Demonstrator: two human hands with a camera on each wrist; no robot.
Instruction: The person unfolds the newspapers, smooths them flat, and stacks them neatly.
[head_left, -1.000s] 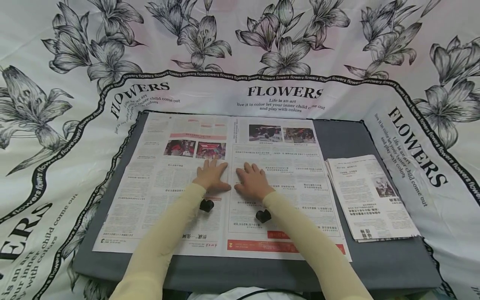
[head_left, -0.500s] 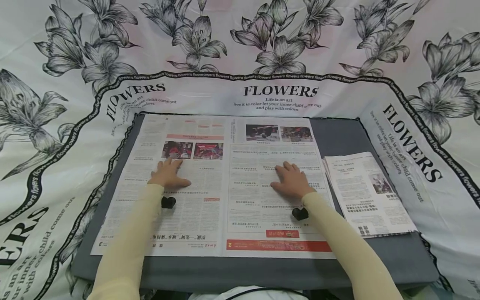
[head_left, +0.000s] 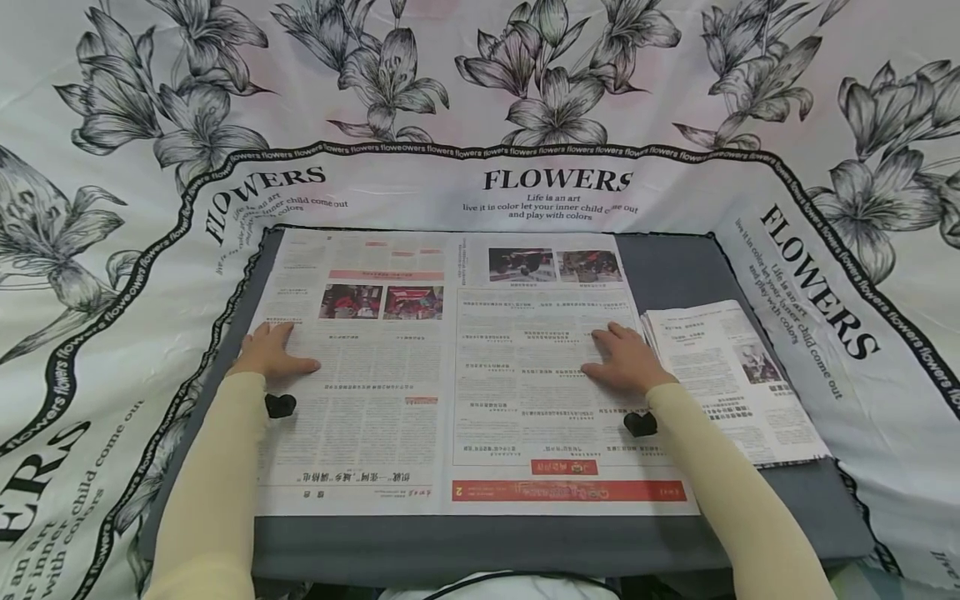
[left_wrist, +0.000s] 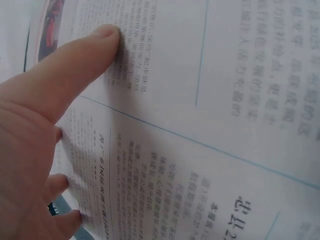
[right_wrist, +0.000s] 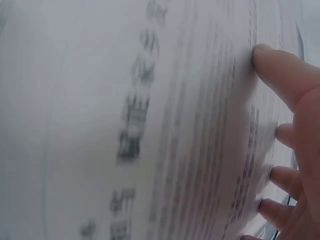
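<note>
An unfolded newspaper (head_left: 375, 408) lies flat on a grey table, its centre crease running front to back. My left hand (head_left: 272, 352) rests on the left page near its outer edge, fingers spread and thumb pointing inward. On the right page, near its outer edge, lies my right hand (head_left: 624, 360), also with spread fingers. The left wrist view shows the left thumb (left_wrist: 85, 62) and fingertips touching the printed sheet. In the right wrist view the right thumb (right_wrist: 280, 67) and fingertips touch the paper, whose print is blurred. Neither hand grips anything.
A folded stack of newspapers (head_left: 720, 367) lies on the right of the grey table (head_left: 480, 546), close beside the open sheet. White cloth printed with flowers (head_left: 555, 192) surrounds the table at the back and sides. A black cable (head_left: 517, 573) runs along the front.
Both hands have slid apart over the newspaper from beside the centre crease, the left hand to the left edge and the right hand toward the right edge. The sheet stays flat.
</note>
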